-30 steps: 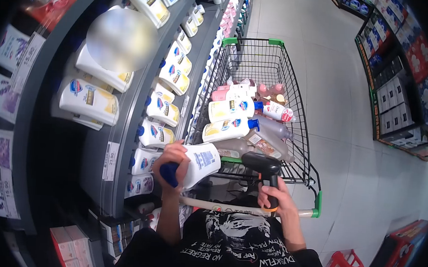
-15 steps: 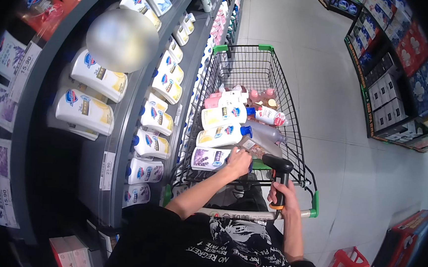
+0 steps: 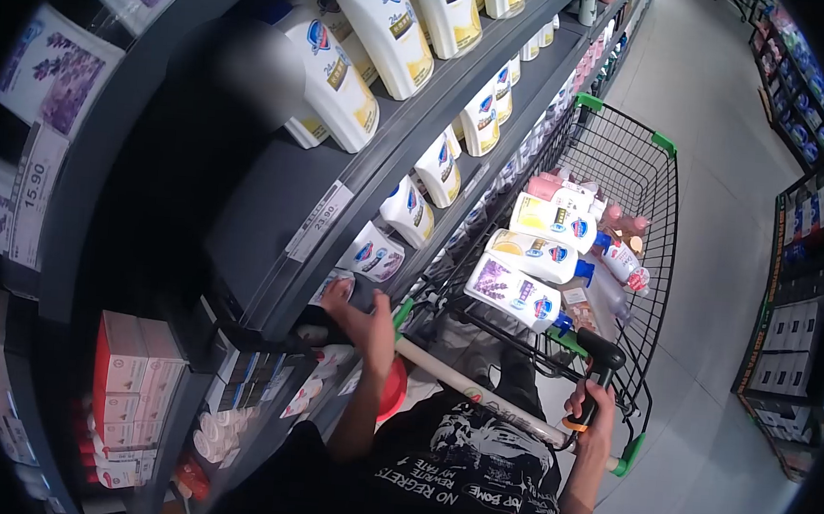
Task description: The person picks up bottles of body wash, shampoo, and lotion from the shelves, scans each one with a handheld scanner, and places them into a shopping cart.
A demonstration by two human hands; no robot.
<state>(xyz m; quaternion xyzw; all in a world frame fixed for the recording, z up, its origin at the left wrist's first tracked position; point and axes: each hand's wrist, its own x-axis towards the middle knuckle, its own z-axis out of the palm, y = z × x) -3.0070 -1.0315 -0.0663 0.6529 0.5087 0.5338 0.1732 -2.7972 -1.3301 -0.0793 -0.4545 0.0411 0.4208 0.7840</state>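
Observation:
My left hand (image 3: 365, 326) reaches to the lower shelf, thumb and fingers apart. Its fingertips are right at a white bottle (image 3: 334, 286), partly hidden at the shelf's near end. Just beyond stands another white bottle with a purple print (image 3: 372, 252). My right hand (image 3: 589, 409) grips a black and orange barcode scanner (image 3: 603, 364) over the cart handle (image 3: 479, 393). In the shopping cart (image 3: 667, 179) a lavender-print body wash bottle (image 3: 513, 291) lies nearest to me, beside two yellow-and-white bottles (image 3: 532, 256). A clear bottle (image 3: 610, 288) and pink-capped bottles (image 3: 638, 223) lie there too.
Yellow-and-white pump bottles (image 3: 386, 31) line the upper shelf on the left, above a price tag (image 3: 320, 220). Stacked pink boxes (image 3: 136, 371) stand at lower left. A red stool (image 3: 393, 389) is behind my left forearm. More shelving (image 3: 790, 322) borders the aisle floor (image 3: 690, 305) on the right.
My left hand has let go of the lavender bottle in the cart and moved left to the shelf. The view has turned toward the shelves. My right hand still holds the scanner.

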